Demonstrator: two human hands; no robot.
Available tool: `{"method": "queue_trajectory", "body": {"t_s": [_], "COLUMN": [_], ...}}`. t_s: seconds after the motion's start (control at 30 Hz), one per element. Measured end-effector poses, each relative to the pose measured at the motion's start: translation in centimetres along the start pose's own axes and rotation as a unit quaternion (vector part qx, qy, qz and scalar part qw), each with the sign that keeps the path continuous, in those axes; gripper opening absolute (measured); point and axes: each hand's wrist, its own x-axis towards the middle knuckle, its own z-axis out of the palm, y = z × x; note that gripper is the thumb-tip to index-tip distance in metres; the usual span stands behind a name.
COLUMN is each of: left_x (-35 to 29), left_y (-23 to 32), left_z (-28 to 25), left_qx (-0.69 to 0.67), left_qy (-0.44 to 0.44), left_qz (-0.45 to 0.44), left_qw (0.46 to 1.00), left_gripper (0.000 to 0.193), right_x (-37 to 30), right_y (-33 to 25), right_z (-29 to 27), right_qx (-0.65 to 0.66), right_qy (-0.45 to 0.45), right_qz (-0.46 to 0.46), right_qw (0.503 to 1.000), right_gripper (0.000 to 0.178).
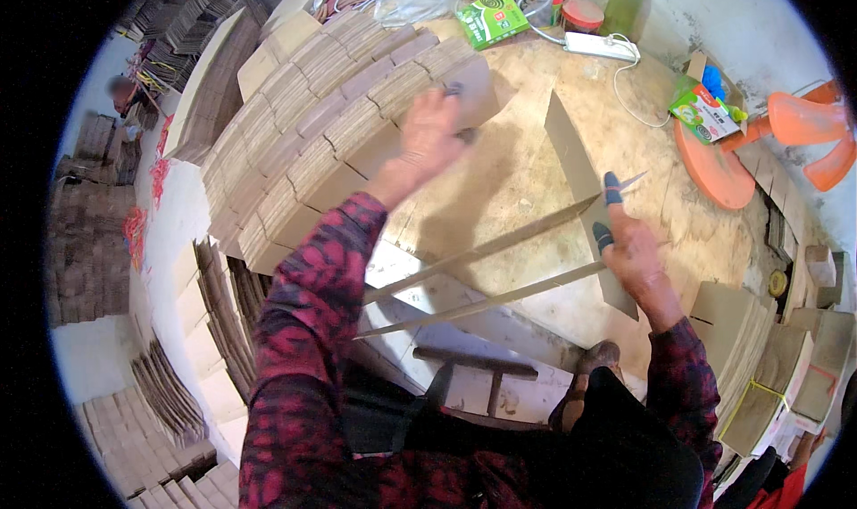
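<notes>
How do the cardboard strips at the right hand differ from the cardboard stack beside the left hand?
The cardboard strips stand spread apart; the cardboard stack is packed tight in rows. The cardboard strips are few, with the right hand touching them; the cardboard stack holds many pieces, with the left hand blurred near its edge. Both are brown cardboard.

Blurred by motion toward the table's (500, 174) left edge: left hand (430, 130), with contact against the cardboard stack (357, 112) impossible to tell. Hidden behind the left sleeve (317, 277), past the table's near edge: lower ends of the cardboard strips (482, 248). Partly hidden behind its own knuckles: right hand (632, 246). Cut off beyond the table's right edge: orange fan (803, 116). Small and indistinct, well beyond the left edge: co-worker (123, 94).
</notes>
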Motion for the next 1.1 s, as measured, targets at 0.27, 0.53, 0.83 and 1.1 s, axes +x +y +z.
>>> {"method": "queue_trajectory", "body": {"t_s": [0.27, 0.53, 0.83, 1.1], "left_x": [0.9, -3.9, -3.3, 0.6], "left_y": [-9.7, -2.8, 5.7, 10.0], "left_z": [-4.1, -2.0, 0.2, 3.0], "left_qx": [0.082, -0.152, -0.091, -0.087], "left_qy": [0.119, -0.130, -0.203, -0.171], "left_qz": [0.042, -0.017, -0.020, -0.004], "left_qw": [0.989, 0.980, 0.975, 0.981], "left_gripper": [0.026, 0.013, 0.025, 0.011], "right_x": [1.1, 0.8, -2.2, -4.7], "right_y": [1.8, 0.0, 0.5, 1.3], "right_z": [1.9, -0.7, -3.3, -5.3], "right_qx": [-0.052, -0.002, -0.030, 0.042], "right_qy": [-0.045, -0.034, 0.006, 0.001], "right_qz": [-0.044, 0.024, -0.020, -0.063], "right_qw": [0.997, 0.999, 0.999, 0.997], "right_gripper": [0.090, 0.087, 0.090, 0.084]}}
